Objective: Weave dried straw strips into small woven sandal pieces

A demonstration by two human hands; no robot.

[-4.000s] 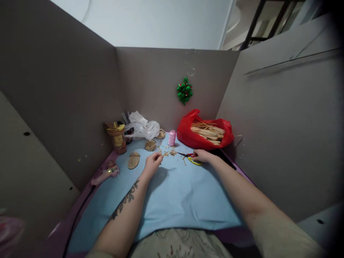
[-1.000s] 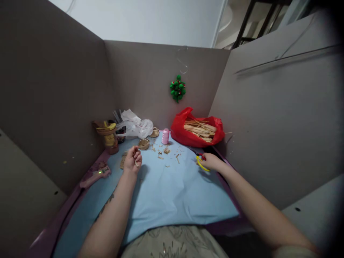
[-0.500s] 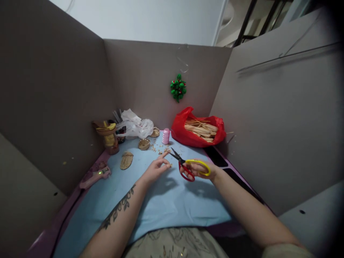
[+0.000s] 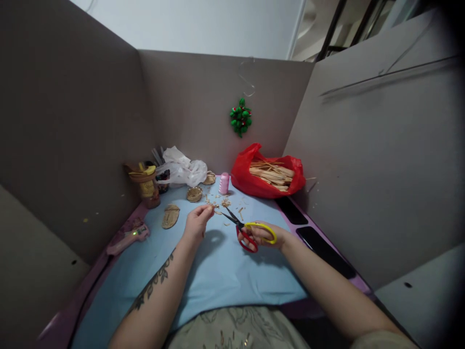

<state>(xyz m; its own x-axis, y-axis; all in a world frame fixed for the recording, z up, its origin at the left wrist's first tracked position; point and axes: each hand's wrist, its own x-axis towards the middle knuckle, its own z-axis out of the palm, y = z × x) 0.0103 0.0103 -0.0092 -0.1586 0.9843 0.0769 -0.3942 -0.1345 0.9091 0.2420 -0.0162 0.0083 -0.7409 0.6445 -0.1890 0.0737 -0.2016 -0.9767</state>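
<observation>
My right hand (image 4: 259, 233) grips a pair of scissors (image 4: 240, 225) with one yellow and one red handle loop. Their dark blades are parted and point up and left, toward my other hand. My left hand (image 4: 199, 220) is closed in a pinch to the left of the blade tips. Whatever its fingertips hold is too small to make out. Just beyond both hands, straw scraps (image 4: 225, 202) lie scattered on the blue cloth (image 4: 232, 271). A flat woven oval piece (image 4: 170, 216) rests left of my left hand, and a small round woven basket (image 4: 194, 194) sits behind it.
A red bag (image 4: 250, 179) full of dried straw strips (image 4: 272, 174) stands at the back right. A pink bottle-like object (image 4: 224, 183) is beside it. White plastic bags (image 4: 185, 169), a brown container (image 4: 148, 186) and a pink glue gun (image 4: 129, 240) line the left. Two phones (image 4: 325, 252) lie right.
My left hand has drawn back left, its fingers going from stretched out to pinched together. The scissors in my right hand have shifted slightly left and down.
</observation>
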